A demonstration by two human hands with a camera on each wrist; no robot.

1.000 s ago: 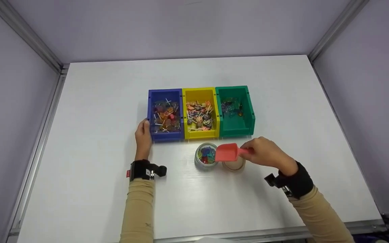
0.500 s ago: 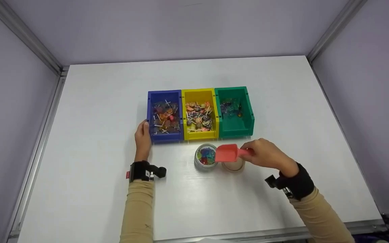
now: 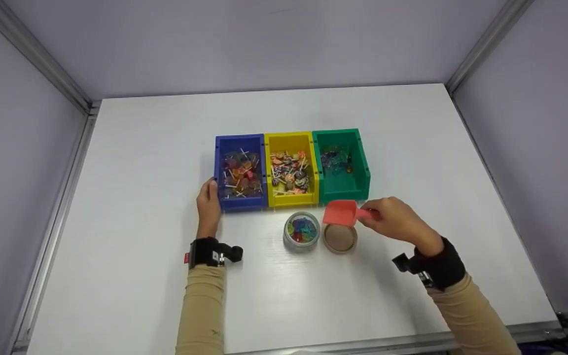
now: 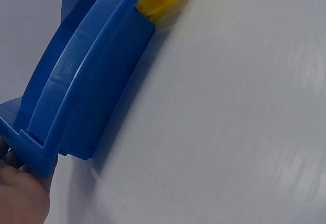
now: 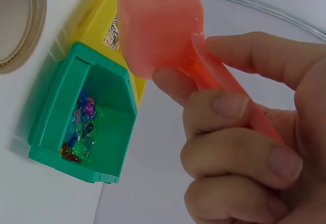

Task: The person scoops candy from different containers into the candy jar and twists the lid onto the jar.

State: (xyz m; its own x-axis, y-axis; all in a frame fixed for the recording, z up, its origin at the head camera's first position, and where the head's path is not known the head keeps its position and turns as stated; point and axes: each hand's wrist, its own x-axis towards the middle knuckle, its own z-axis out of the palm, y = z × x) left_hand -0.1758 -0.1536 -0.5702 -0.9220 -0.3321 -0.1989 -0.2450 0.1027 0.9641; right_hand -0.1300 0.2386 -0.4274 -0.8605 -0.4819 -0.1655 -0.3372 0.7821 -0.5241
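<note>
My right hand (image 3: 393, 217) grips the handle of a small coral-red scoop (image 3: 340, 213), with the fingers curled round it in the right wrist view. The scoop's bowl looks empty and is held above the far edge of a round tan lid (image 3: 339, 239). Beside that lid stands a glass jar (image 3: 301, 231) full of colourful translucent pieces. My left hand (image 3: 208, 209) rests against the left side of the blue bin (image 3: 242, 201); part of its fingers is hidden behind the bin in the left wrist view.
The blue bin holds lollipops, and the yellow bin (image 3: 293, 199) beside it holds striped lollipops. At the right end of the row, the green bin (image 3: 341, 186) has shiny translucent pieces. All stand on a white table (image 3: 136, 197) with walls behind and at both sides.
My right hand has moved the scoop a little right and away from me, off the jar's edge, uncovering more of the lid. My left hand stays at the blue bin.
</note>
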